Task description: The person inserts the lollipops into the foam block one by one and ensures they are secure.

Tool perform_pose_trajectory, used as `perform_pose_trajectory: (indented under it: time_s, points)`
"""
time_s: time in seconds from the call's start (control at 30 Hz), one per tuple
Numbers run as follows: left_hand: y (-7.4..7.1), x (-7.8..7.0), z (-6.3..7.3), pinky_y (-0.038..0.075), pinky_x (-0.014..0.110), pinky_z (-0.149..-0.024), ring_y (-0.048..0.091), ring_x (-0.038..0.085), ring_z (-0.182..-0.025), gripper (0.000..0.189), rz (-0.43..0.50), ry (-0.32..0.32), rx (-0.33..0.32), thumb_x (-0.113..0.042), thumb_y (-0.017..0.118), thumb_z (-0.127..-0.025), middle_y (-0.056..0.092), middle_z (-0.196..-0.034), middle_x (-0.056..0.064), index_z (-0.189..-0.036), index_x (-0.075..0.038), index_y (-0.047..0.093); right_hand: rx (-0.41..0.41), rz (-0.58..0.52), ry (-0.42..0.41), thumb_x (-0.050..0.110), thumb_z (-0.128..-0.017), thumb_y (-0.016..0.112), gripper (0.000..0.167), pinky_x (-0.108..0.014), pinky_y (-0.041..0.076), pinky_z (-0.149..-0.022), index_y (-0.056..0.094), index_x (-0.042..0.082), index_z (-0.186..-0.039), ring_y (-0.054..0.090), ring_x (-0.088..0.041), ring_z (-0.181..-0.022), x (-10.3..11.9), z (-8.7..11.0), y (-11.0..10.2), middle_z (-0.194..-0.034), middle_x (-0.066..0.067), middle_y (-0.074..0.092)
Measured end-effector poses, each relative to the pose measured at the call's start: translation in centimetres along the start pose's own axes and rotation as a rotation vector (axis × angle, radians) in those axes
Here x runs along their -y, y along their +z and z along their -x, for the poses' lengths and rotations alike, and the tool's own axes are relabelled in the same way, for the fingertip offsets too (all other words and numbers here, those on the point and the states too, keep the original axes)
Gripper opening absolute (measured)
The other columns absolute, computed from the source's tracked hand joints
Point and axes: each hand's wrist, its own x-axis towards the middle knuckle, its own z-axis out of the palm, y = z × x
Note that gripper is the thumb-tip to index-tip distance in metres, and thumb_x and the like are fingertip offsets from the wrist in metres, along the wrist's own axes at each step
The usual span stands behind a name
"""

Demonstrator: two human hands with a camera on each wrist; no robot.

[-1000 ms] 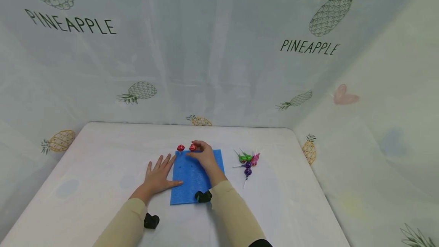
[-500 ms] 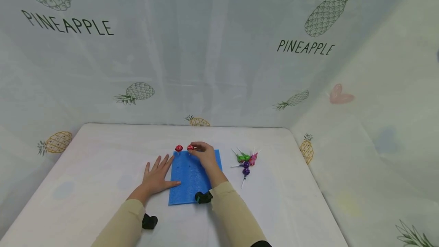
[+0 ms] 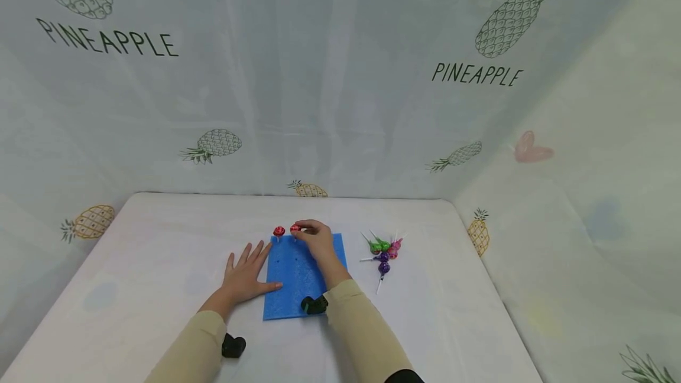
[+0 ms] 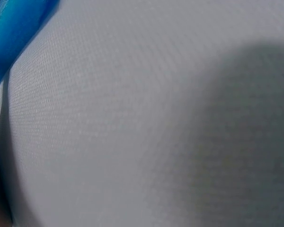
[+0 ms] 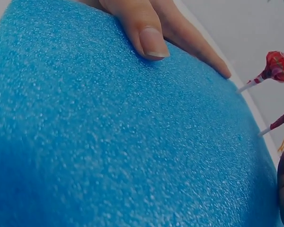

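I find the right hand (image 3: 319,243), fingers clamped on a red-wrapped lollipop (image 3: 295,228), its stick (image 5: 265,132) meeting the far edge of the blue foam board (image 3: 289,297). The left hand (image 3: 245,277), fingers apart, braces the left side. I advise pressing straight along the stick.

The blue board (image 3: 292,288) is showing a grainy, sparkling, foam-like surface. At its eleven o'clock, red lollipops (image 5: 278,66) are gleaming in glossy, crinkled wrappers above smooth white sticks (image 5: 248,86). The loose lollipops (image 3: 384,257), between two and three o'clock, are shining too. Beneath, the white table covering (image 4: 132,118) is showing a fine, matt weave; at twelve, the backdrop (image 3: 340,75) is creasing like thin cloth.
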Motion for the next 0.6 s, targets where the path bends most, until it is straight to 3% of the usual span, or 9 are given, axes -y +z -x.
perform_pose_trajectory:
  time_s: [0.33, 0.6]
  points:
    - [-1.1, -0.9, 0.1, -0.006, 0.071, -0.106, 0.006, 0.048, -0.144, 0.111, -0.002, -0.025, 0.037, -0.072, 0.065, -0.074, 0.019, -0.158, 0.022, -0.155, -0.008, 0.024, -0.025, -0.030, 0.007, 0.013, -0.084, 0.078, 0.023, -0.031, 0.054, -0.070, 0.075, 0.010, -0.107, 0.065, -0.011, -0.077, -0.3, -0.1, 0.5, -0.098, 0.000, 0.070]
    - [-1.1, -0.9, 0.0, -0.007, 0.071, -0.107, 0.004, 0.047, -0.144, 0.112, -0.008, -0.028, 0.056, -0.074, 0.063, -0.075, 0.016, -0.159, 0.021, -0.156, -0.009, 0.022, -0.032, -0.031, 0.015, 0.015, -0.085, 0.077, 0.027, -0.033, 0.055, -0.072, 0.073, 0.006, -0.111, 0.064, -0.010, -0.077, -0.3, 0.0, 0.7, -0.100, -0.001, 0.070]
